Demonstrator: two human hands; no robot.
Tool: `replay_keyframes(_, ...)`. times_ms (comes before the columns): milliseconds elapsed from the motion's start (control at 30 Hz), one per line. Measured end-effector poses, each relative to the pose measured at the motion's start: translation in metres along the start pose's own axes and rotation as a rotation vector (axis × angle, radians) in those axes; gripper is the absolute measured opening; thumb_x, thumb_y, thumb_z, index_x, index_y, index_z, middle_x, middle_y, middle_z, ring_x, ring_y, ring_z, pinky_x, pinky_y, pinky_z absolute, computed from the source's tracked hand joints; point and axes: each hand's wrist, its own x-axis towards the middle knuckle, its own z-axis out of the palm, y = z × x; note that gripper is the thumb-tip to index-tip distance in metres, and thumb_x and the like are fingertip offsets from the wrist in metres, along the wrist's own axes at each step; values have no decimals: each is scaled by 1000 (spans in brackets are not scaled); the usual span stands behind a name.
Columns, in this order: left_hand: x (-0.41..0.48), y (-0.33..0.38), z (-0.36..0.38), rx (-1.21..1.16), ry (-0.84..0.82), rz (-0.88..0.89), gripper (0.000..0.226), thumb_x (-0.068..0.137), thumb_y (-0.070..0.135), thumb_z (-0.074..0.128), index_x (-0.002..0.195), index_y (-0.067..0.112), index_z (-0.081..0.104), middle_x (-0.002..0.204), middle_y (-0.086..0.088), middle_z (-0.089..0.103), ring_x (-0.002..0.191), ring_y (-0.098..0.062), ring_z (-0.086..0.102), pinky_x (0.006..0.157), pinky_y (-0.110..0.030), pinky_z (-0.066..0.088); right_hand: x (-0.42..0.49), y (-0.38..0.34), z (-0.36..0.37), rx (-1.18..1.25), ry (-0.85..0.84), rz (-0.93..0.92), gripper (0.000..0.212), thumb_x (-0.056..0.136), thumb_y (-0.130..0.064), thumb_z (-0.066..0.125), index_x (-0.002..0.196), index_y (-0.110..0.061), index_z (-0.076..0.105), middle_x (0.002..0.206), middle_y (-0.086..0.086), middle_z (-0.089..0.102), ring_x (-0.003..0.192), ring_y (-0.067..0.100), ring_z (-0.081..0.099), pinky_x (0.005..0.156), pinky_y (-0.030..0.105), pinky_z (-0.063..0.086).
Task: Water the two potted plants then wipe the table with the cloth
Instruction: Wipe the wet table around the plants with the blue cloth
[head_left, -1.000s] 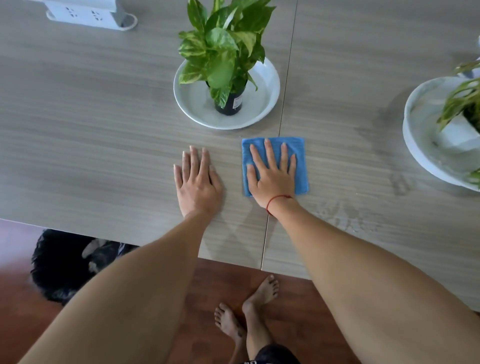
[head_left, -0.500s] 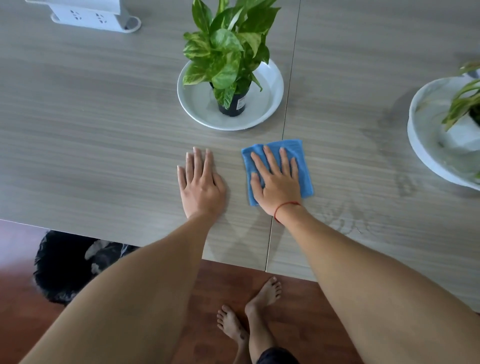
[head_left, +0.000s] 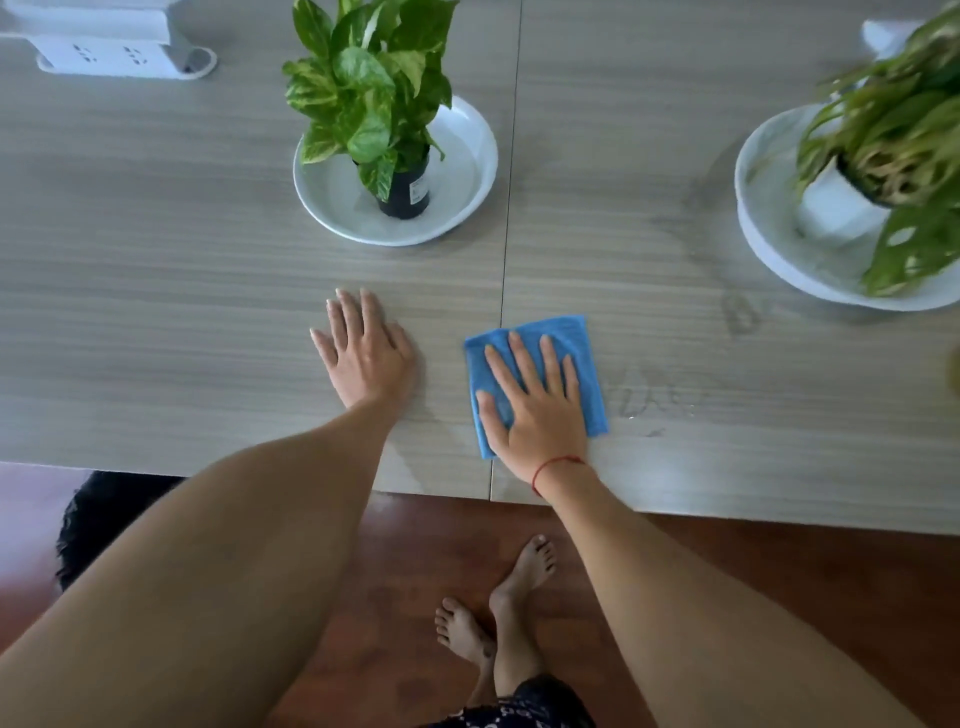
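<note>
Wiping under way: cloth moved rightward near the table's front edge.

The cloth (head_left: 587, 374) is pressed flat on the table (head_left: 156, 312) under the right hand (head_left: 535, 410), its grip fully open, fingers straight, nothing clasped. The left hand (head_left: 366, 358) is laid flat on bare table, grip likewise open and empty. Over the last second the cloth has been shifted away from the left hand, toward wet streaks (head_left: 654, 402) just beside it. Watering is judged finished; those streaks remain to be wiped.

Table (head_left: 156, 291) matt grey wood-grain laminate; cloth (head_left: 587, 364) soft blue microfibre; saucer (head_left: 467, 135) glossy white; floor (head_left: 415, 561) reddish wood.
</note>
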Motion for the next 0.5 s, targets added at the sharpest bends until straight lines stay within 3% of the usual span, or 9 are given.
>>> replay_keyframes(100, -10, 26, 8, -29, -45, 173, 54, 102, 28, 30, 154, 19, 19, 162, -6, 13, 150, -21, 6, 120, -42, -3, -10, 29, -15, 35, -14, 93, 63, 90, -58, 18, 149, -37, 11, 161, 3, 1, 149, 26, -1, 120, 41, -6)
replay_keyframes(167, -14, 42, 16, -38, -68, 248, 51, 102, 27, 32, 152, 21, 26, 161, -7, 16, 149, -22, 9, 121, -44, 1, -3, 30, -21, 84, -19, 164, 64, 87, -59, 13, 148, -41, 8, 160, 10, -6, 148, 26, -5, 120, 42, -8)
replay_keyframes(300, -12, 53, 26, -38, -22, 237, 47, 99, 30, 35, 146, 26, 39, 160, -6, 22, 149, -21, 12, 121, -43, 5, 15, 26, -18, -1, 69, 271, 56, 93, -53, 20, 147, -39, 19, 160, 13, 1, 148, 30, 0, 117, 49, -4)
replay_keyframes(500, -14, 48, 33, -12, 10, 238, 48, 98, 31, 34, 146, 27, 39, 159, -5, 24, 148, -21, 13, 121, -43, 6, 65, 27, -22, -50, -6, 192, 57, 95, -52, 28, 149, -38, 14, 160, 13, 0, 147, 33, 1, 117, 54, 1)
